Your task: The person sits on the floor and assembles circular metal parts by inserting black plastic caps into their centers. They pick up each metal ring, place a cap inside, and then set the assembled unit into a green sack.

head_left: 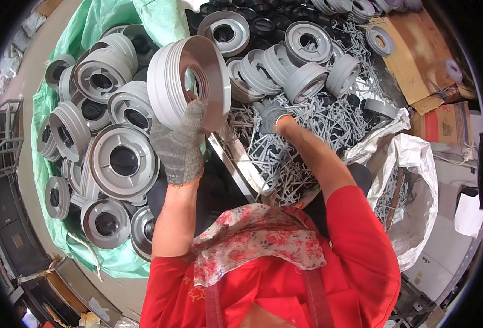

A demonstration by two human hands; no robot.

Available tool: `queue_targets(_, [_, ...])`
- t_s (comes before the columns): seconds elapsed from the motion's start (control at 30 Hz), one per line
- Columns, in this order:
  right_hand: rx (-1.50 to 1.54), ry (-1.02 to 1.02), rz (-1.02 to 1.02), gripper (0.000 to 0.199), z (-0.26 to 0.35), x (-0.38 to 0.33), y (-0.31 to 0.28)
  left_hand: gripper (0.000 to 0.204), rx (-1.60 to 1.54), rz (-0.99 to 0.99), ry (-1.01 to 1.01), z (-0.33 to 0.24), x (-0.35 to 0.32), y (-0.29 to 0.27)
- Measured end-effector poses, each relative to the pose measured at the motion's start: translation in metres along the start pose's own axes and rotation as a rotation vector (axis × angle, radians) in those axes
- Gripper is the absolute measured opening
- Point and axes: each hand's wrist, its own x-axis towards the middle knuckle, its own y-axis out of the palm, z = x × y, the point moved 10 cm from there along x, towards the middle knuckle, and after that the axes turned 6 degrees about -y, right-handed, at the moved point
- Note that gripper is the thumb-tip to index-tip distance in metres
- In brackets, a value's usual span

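Observation:
My left hand, in a grey knit glove, grips a large grey ribbed plastic ring by its rim and holds it up above the green sack. My right hand, also gloved, reaches into a pile of grey plastic sprue sticks on the bench; its fingers are buried among the sticks, so what they hold is hidden. Several more grey ribbed rings lie just beyond that hand.
The green sack at the left is full of several grey rings. A white sack with sprue scraps stands at the right. Cardboard lies at the back right. A metal bench edge runs between my arms.

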Motion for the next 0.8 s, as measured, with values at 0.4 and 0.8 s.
queue_targets(0.4, [0.191, -0.253, 0.074, 0.043, -0.013, -0.049, -0.019, 0.035, -0.007, -0.054, 0.05, 0.002, 0.007, 0.006])
queue_targets(0.8, [0.693, -0.05, -0.279, 0.027, -0.111, -0.182, -0.111, 0.042, -0.059, 0.005, 0.017, 0.003, 0.001, 0.033])
